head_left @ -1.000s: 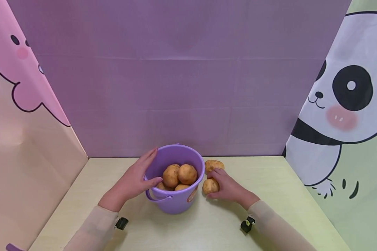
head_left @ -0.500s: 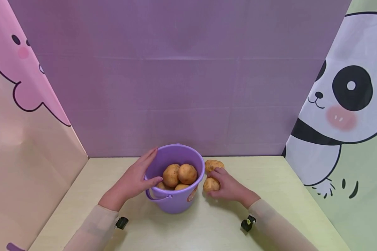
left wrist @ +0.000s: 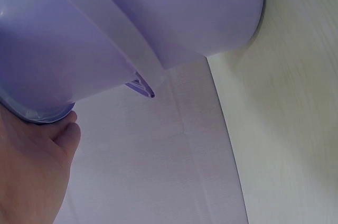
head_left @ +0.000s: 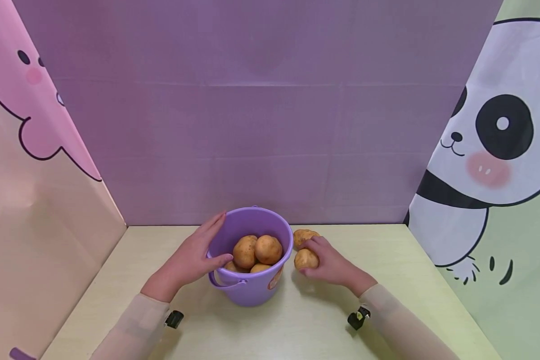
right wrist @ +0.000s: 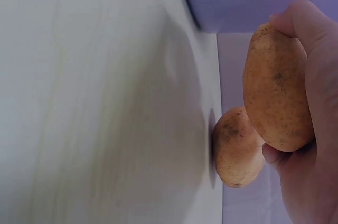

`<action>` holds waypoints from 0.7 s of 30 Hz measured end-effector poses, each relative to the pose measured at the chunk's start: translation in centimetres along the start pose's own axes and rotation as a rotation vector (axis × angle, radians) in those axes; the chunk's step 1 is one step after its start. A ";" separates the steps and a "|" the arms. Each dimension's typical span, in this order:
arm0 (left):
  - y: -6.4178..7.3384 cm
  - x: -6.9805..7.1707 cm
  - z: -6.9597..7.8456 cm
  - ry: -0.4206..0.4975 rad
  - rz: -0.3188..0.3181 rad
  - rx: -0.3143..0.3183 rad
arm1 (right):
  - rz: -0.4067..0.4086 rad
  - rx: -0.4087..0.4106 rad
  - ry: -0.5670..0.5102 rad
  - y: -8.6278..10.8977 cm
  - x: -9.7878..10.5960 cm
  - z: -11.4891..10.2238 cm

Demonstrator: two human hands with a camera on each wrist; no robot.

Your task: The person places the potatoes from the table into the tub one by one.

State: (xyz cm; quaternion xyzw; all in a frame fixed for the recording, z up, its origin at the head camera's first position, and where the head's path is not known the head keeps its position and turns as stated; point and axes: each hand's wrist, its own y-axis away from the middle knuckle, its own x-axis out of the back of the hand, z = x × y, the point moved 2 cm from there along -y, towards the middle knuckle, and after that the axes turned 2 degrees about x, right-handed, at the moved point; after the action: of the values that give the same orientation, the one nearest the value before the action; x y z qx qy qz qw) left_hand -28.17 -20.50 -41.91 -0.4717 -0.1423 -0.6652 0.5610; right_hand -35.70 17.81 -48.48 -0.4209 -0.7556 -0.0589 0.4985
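A purple bucket stands on the table with several potatoes inside. My left hand holds its left rim, the thumb reaching over the edge; the left wrist view shows the fingertips at the rim. To the right of the bucket, my right hand grips a potato between thumb and fingers, just above the table. Behind it another potato lies on the table, partly hidden by that hand in the head view.
The pale wooden table backs onto a purple cloth wall. A printed panel with a panda rises at the right, and a pink figure is on the left one. The bucket's handle hangs down in front.
My right hand has raised the nearer potato off the table and shifted it slightly up and to the right. The left hand and bucket have stayed in place.
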 end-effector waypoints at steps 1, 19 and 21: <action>0.0 0.0 0.0 -0.004 -0.001 -0.002 | 0.005 0.004 -0.005 0.0 0.1 -0.1; -0.2 0.5 0.1 -0.044 -0.046 -0.029 | 0.079 0.013 -0.060 -0.2 2.6 -1.2; -0.3 0.6 0.1 -0.044 -0.050 -0.034 | 0.084 0.015 -0.058 -0.2 2.9 -1.3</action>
State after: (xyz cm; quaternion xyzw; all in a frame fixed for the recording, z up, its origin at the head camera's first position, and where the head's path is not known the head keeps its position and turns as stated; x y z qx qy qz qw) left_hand -28.30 -20.70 -41.29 -0.4921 -0.1551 -0.6707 0.5329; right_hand -35.31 18.72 -45.44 -0.4502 -0.7516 -0.0201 0.4817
